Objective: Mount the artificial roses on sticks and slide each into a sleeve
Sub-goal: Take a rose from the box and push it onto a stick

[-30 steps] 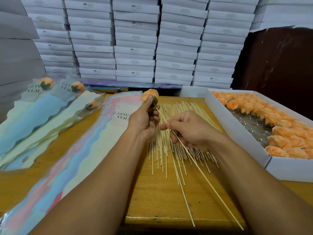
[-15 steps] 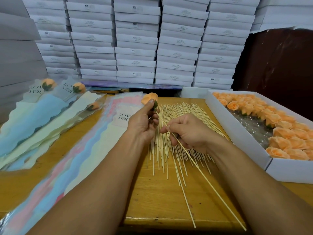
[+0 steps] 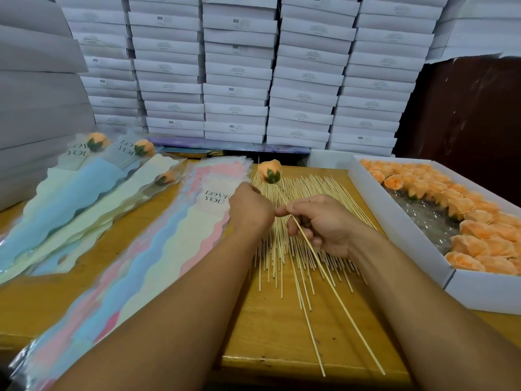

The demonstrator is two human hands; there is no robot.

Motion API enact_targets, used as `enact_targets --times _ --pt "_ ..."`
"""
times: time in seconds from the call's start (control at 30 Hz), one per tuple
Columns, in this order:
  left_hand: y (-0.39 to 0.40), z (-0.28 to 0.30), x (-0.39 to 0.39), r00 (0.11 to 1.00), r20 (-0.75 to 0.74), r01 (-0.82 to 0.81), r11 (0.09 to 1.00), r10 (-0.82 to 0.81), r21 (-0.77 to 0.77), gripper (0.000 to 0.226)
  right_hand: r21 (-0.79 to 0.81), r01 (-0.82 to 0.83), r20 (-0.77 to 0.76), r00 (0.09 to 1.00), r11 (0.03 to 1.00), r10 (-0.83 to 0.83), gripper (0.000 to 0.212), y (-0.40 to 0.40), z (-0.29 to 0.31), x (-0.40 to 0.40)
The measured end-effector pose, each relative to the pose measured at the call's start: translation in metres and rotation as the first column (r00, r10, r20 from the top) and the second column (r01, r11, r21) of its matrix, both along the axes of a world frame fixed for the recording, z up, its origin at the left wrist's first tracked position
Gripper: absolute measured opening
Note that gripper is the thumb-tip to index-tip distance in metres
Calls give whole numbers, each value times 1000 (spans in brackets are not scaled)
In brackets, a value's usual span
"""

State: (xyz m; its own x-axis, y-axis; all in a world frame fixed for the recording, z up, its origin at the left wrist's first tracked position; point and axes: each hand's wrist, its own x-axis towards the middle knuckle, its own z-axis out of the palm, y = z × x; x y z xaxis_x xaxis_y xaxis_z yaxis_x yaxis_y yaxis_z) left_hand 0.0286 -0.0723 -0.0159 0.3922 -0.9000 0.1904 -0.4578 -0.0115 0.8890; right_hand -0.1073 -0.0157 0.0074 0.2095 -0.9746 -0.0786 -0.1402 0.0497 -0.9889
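**Rose on stick, held over the stick pile**

Right hand (image 3: 324, 224) pinching a stick (image 3: 318, 258) between thumb and forefinger, other fingers curled under. Rose (image 3: 270, 171) mounted on the stick's far tip, green base toward the hand, raised above the far end of the pile of sticks (image 3: 293, 221). Stick's near end slanting down past the wrist toward the table (image 3: 270, 328) edge.

Left hand (image 3: 249, 208) just left of the right one, knuckles up, at the right edge of the sleeves (image 3: 158, 249); fingers turned under and hidden, so cannot tell whether pinching a sleeve or only resting there. Not touching the rose.

Sleeves fanned in pastel pink, blue and cream along the table's left half, top one printed "LOVE YOU". Further left, three done roses (image 3: 97, 141) lying in their sleeves, heads pointing away.

White box (image 3: 400, 230) at right, touching the table's right side, holding rows of loose orange rose heads (image 3: 479, 221) along its far and right walls, bubble wrap bare in the middle.

Stacked white cartons (image 3: 236, 71) behind, wall-high
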Motion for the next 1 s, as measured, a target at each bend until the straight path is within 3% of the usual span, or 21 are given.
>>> enact_targets --times 0.1,0.23,0.37,0.5,0.8,1.0 --pt "4 5 -5 957 283 50 996 -68 69 8 4 47 4 999 999 -47 20 -2 -2 -2" --pt "2 13 -6 806 565 92 980 -178 178 24 21 72 -2 997 997 -72 19 -4 -5 -5" --pt "-9 30 18 748 636 98 980 -189 176 17 28 70 -5 998 997 -70 20 -6 -5 -6" --pt "-18 41 56 631 747 45 971 -210 236 8 30 65 -11 998 997 -65 22 -7 -5 -7" --pt "-23 31 97 401 782 3 854 -477 520 38 22 69 -12 998 997 -69 21 -5 -5 -7" --pt "-21 17 103 307 822 23 868 -479 496 36 19 60 -16 998 998 -60 21 -5 -4 -7"
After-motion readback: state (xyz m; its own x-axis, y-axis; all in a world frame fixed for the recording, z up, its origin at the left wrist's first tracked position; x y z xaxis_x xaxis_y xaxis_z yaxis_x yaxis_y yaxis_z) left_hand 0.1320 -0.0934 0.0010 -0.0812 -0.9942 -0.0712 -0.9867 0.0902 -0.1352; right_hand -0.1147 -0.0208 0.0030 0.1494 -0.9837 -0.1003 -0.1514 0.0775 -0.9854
